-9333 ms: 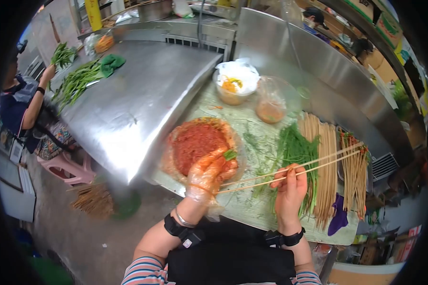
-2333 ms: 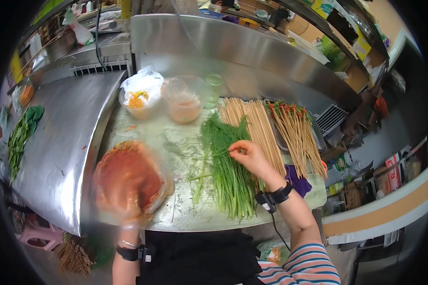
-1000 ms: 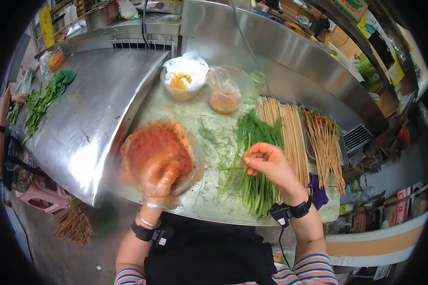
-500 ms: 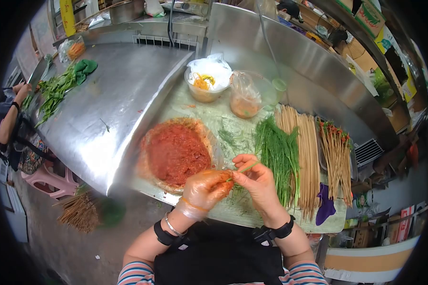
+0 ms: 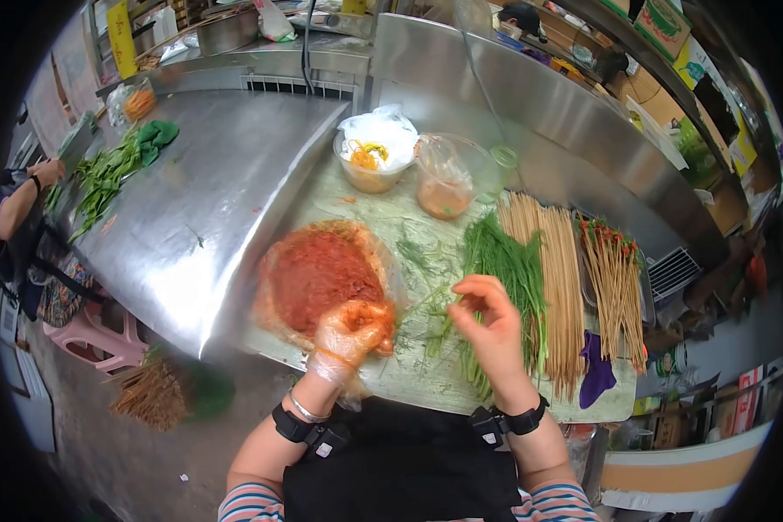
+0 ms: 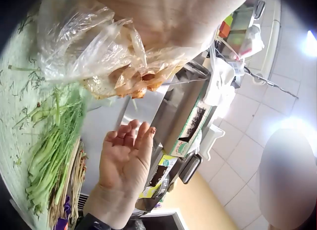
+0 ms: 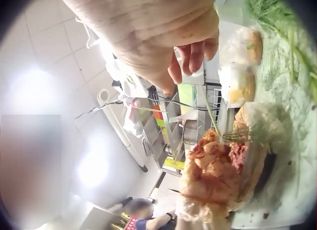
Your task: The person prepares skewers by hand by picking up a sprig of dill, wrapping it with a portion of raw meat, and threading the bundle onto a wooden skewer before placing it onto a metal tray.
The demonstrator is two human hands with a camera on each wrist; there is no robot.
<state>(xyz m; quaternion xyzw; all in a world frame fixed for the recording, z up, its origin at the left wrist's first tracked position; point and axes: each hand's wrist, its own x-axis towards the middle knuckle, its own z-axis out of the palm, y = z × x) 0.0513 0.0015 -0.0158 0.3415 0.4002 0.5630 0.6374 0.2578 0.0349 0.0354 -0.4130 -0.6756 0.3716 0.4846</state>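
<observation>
In a clear glove smeared red, the left hand (image 5: 352,332) is curled above the near edge of a bowl of red paste (image 5: 322,278). The right wrist view shows that gloved hand (image 7: 210,173) gripping a thin green sprig (image 7: 214,118), its feathery leaves sticking out. Bare and empty, the right hand (image 5: 493,335) is held to the right of it, thumb apart from bent, relaxed fingers; the left wrist view shows its palm (image 6: 121,163). Beyond it lies a bunch of feathery greens (image 5: 506,261). Whatever else the glove encloses is hidden.
Bare sticks (image 5: 555,278) and sticks with red-and-green tips (image 5: 613,300) lie right of the greens, near a purple cloth (image 5: 595,374). Two tubs (image 5: 370,178) (image 5: 444,200) stand at the back. On the left metal counter (image 5: 226,165) lie leafy greens (image 5: 104,183); someone's arm (image 5: 17,204) is beside it.
The right hand was at the greens, then met the left hand over the board; now the two are apart. The left hand has come out of the paste. The two long sticks held earlier are gone from the hands.
</observation>
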